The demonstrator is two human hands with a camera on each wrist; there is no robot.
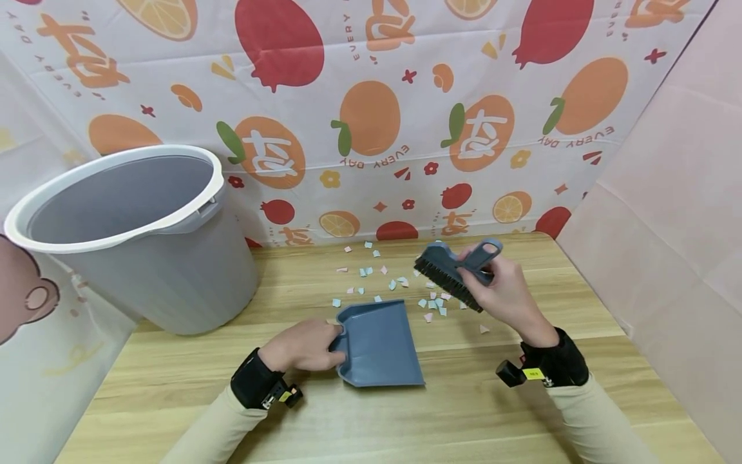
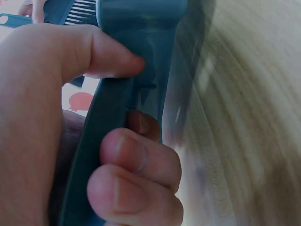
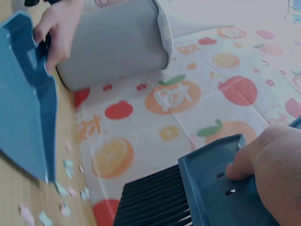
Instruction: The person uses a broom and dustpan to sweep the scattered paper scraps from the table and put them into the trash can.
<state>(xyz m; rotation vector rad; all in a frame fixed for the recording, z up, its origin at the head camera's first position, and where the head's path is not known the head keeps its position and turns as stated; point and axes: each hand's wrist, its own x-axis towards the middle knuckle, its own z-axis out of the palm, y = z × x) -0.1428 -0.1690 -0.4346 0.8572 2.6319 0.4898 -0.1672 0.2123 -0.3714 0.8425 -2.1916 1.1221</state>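
My left hand (image 1: pixel 307 345) grips the handle of a blue-grey dustpan (image 1: pixel 382 348) that rests on the wooden table, its wide edge facing right. In the left wrist view, curled fingers (image 2: pixel 136 188) and the thumb wrap round that handle. To the right, my right hand (image 1: pixel 507 290) holds a blue-grey hand brush (image 1: pixel 446 264) with dark bristles, tilted over the table. In the right wrist view the brush's bristles (image 3: pixel 153 197) point left. Small pink and pale blue paper scraps (image 1: pixel 431 303) lie scattered behind the dustpan and beneath the brush.
A large grey bucket (image 1: pixel 174 277) with a white rim stands at the back left of the table (image 1: pixel 464 412). Behind it hangs a fruit-printed cloth (image 1: pixel 371 187), and a plain pale wall (image 1: pixel 666 225) runs along the right side.
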